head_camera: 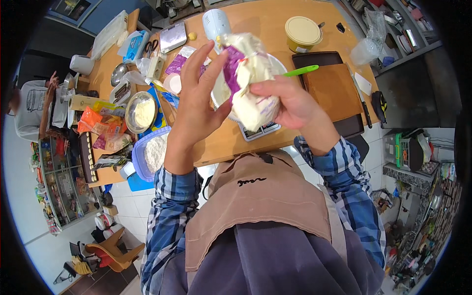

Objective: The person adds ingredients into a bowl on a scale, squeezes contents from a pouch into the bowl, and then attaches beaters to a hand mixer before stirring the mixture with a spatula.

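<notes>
My right hand [295,99] grips a crumpled white and purple wrapper [254,81] with pale yellow, butter-like smears on it. Just left of the wrapper, my left hand [199,96] is raised with its fingers apart; whether a fingertip touches the wrapper I cannot tell. Below both hands a white bowl [220,90] is partly hidden by the wrapper. The bowl appears to rest on a digital kitchen scale [254,135], whose front edge shows. A bright green handle [303,70] sticks out to the right of the bowl.
A pale blue hand mixer [216,24] stands behind the bowl. Flour fills a purple tub [138,149] at left, near a metal bowl [129,116] of pale powder. Rightward lie a brown cake slab [333,92], a knife [366,112] and a lidded tub [303,31]. Another person [33,107] is at far left.
</notes>
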Demonstrator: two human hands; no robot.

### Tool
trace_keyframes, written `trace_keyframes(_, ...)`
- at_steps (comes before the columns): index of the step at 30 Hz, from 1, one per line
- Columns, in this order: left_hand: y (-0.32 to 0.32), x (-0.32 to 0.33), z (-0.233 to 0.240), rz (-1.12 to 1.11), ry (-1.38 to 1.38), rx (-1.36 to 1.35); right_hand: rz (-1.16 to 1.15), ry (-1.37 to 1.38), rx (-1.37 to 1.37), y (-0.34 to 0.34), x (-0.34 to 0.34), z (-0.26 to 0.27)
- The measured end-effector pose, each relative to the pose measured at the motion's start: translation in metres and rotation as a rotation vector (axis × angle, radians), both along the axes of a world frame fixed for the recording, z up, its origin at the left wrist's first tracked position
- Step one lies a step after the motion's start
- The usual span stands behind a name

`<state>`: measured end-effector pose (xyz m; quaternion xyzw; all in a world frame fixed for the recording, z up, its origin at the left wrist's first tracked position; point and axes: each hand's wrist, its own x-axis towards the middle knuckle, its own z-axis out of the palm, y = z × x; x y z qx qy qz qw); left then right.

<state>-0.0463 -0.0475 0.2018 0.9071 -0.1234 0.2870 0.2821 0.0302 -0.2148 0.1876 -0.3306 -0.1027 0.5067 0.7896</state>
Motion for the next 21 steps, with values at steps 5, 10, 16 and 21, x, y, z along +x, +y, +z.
trace_keyframes(5, 0.004, -0.005, 0.009, -0.075, 0.050, 0.096, 0.209, -0.022, -0.120, 0.005, -0.012, 0.000)
trace_keyframes(10, 0.014, -0.014, 0.006, -0.211, 0.161, -0.021, 0.352, -0.037, -0.205, 0.003, -0.012, 0.003)
trace_keyframes(16, 0.023, -0.037, -0.007, -0.214, 0.319, -0.476, 0.568, 0.015, -0.126, 0.005, -0.016, 0.005)
trace_keyframes(21, 0.042, -0.079, -0.019, -0.070, 0.460, -0.968, 0.429, -0.189, -0.187, -0.009, -0.012, 0.034)
